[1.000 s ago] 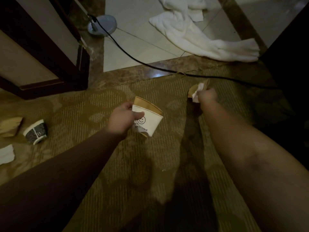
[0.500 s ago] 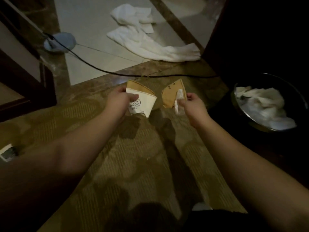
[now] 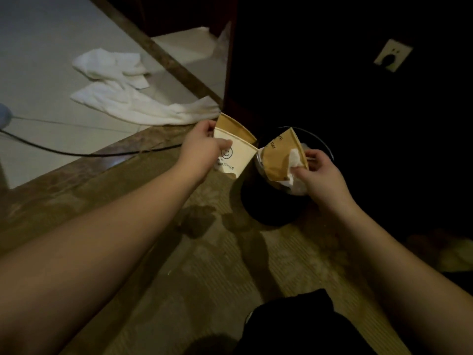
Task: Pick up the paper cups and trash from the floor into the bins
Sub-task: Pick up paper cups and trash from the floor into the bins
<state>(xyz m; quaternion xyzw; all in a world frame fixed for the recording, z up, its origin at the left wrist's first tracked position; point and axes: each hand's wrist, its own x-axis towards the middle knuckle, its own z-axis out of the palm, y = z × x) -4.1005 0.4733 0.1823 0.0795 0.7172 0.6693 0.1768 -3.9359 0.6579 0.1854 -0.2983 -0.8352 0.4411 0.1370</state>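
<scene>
My left hand [image 3: 204, 147] grips a white paper cup [image 3: 239, 156] with a smiley face and a brown inside, held at the left edge of the black round bin [image 3: 271, 206]. My right hand [image 3: 320, 172] pinches a flattened brown paper cup [image 3: 279, 160] together with a scrap of white tissue [image 3: 294, 161], both right above the bin's opening. White trash lies inside the bin, mostly hidden behind the cups and my right hand.
A white towel [image 3: 122, 98] lies on the pale tile floor at upper left. A black cable [image 3: 64, 149] runs along the marble threshold. Dark furniture [image 3: 332, 73] with a wall socket [image 3: 393, 58] stands behind the bin. Patterned carpet lies underfoot.
The view swung right, bringing the bin from the right edge to the centre. Both hands carried their cups over to it and now hold them at its opening.
</scene>
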